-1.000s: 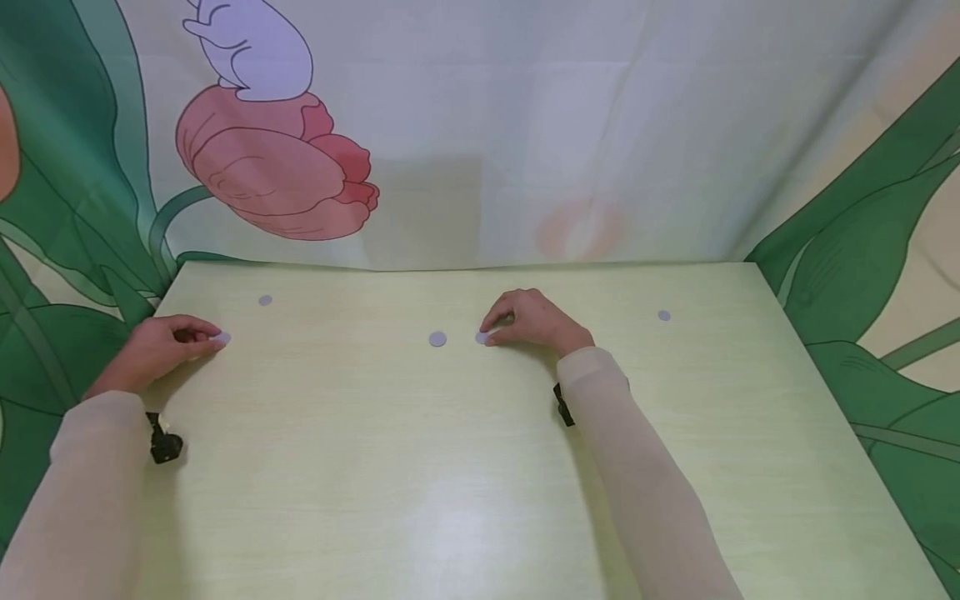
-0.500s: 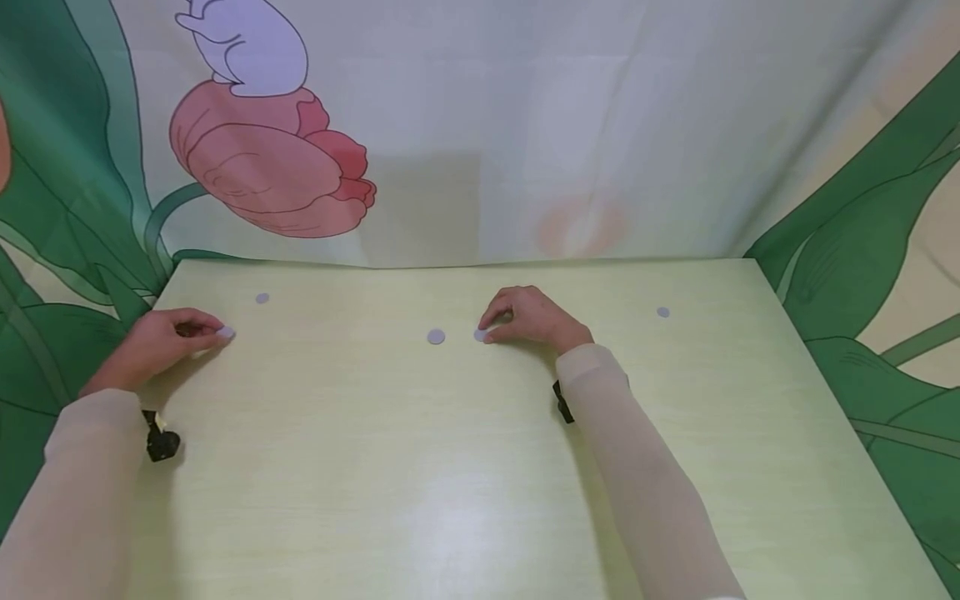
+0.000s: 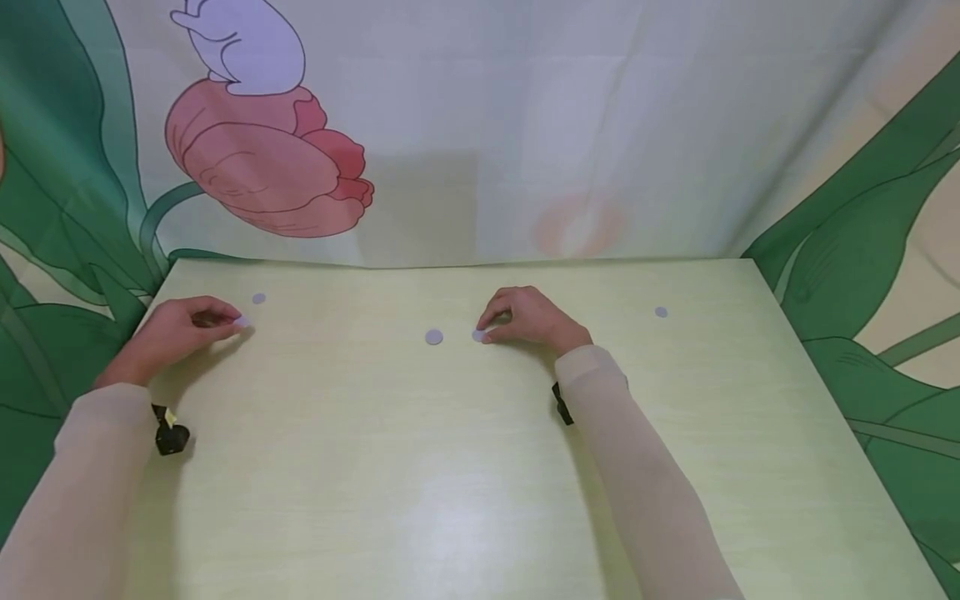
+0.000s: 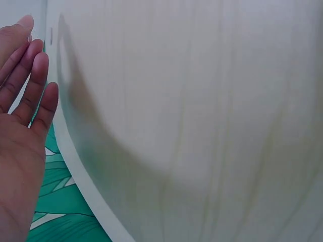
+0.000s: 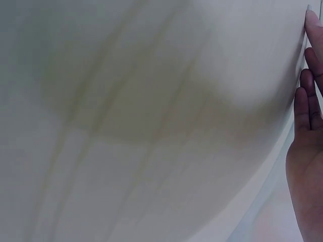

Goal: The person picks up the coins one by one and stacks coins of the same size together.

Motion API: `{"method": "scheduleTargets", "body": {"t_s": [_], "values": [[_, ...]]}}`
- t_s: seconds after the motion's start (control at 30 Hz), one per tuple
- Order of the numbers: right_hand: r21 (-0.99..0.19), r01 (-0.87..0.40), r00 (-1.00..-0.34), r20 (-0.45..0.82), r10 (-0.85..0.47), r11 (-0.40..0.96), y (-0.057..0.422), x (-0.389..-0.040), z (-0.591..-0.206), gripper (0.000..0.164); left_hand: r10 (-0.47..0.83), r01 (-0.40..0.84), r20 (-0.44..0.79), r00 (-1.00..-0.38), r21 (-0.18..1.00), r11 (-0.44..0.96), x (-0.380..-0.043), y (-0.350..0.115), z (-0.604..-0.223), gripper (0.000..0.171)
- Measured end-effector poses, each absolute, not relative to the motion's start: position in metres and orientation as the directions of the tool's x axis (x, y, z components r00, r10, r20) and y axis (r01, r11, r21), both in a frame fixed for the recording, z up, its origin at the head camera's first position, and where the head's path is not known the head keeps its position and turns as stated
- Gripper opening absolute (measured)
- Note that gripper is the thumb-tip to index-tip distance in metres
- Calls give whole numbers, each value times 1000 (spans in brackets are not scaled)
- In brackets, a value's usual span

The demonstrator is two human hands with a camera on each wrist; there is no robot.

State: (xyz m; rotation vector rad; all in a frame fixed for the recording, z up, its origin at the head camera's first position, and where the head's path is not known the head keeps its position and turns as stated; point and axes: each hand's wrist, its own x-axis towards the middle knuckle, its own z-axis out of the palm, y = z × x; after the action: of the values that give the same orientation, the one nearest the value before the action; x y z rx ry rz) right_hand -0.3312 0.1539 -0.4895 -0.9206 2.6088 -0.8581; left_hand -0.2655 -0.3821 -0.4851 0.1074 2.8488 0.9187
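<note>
In the head view my left hand (image 3: 183, 329) pinches a small pale lilac disc (image 3: 242, 322) between thumb and fingertips, over the table's left side. A second flat disc (image 3: 258, 298) lies just beyond it, toward the back. My right hand (image 3: 532, 318), right of the table's middle, has its thumb and fingertips on another disc (image 3: 478, 335) at the tabletop, part of which they cover. Close to its left lies a slightly larger-looking disc (image 3: 434, 337). The left wrist view shows the left palm (image 4: 20, 146) beside the board; in the right wrist view the right hand (image 5: 310, 146) shows at the edge.
One more disc (image 3: 661, 312) lies toward the back right of the pale wood table (image 3: 360, 467). Behind the table hangs a printed curtain (image 3: 420, 125) with a flower and a white animal. Small black wrist cameras (image 3: 172, 438) hang under both sleeves.
My left hand has moved right and toward the back with its disc, closer to the disc lying there. The right hand keeps its place. The head view has shifted slightly.
</note>
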Motion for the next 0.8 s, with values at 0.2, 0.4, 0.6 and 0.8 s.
{"method": "scheduleTargets", "body": {"t_s": [0.2,0.4,0.6,0.8], "values": [[-614,-494,-769,-23,-639,616,155,-333,-492,15,109,16,-115,-987,612,791,-264,-377,-480,49],[-611,-493,-770,-27,-638,620,156,-335,-495,15,119,27,-108,-987,619,785,-263,-373,-477,48],[-620,-488,-768,-28,-640,614,155,-335,-495,14,138,53,-91,-986,613,788,-264,-365,-474,45],[-612,-485,-772,-37,-635,625,155,-335,-494,15,159,98,-45,-986,613,784,-267,-358,-475,38]]}}
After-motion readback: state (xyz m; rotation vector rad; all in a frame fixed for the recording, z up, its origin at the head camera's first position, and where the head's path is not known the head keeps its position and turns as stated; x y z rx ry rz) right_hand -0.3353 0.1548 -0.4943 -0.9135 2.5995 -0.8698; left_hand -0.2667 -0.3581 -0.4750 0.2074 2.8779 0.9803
